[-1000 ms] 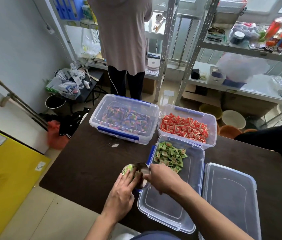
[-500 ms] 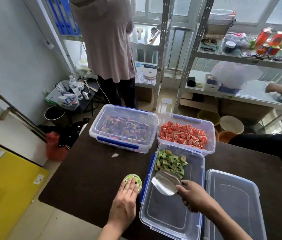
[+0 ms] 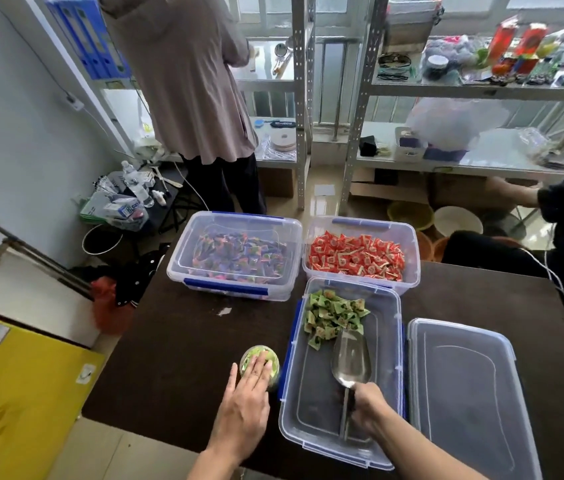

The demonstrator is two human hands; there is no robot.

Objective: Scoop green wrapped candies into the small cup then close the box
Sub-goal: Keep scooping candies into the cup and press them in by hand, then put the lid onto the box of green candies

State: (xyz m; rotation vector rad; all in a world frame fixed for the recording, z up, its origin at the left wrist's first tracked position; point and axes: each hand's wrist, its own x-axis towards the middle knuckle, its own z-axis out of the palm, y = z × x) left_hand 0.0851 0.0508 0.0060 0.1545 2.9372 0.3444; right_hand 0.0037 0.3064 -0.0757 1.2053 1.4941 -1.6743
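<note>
Left hand [image 3: 244,407] lies flat, fingers spread over the small cup [image 3: 259,367], hiding most of its green fill. Right hand [image 3: 367,407] clenches the metal scoop [image 3: 349,362] inside the open box [image 3: 394,341], tip touching the green wrapped candies [image 3: 334,317] heaped at the far end. Lid [image 3: 460,393] lies just right, cut off below.

Green wrapped candies [image 3: 334,316] heaped at far end of open clear box [image 3: 311,410]; filled small cup [image 3: 259,367] beside it.

Left hand [image 3: 244,403] and right hand [image 3: 370,408] showing bare, forearms uncovered; no sleeves, gloves, rings or watch appearing; fingers [image 3: 256,367] showing short nails.
</note>
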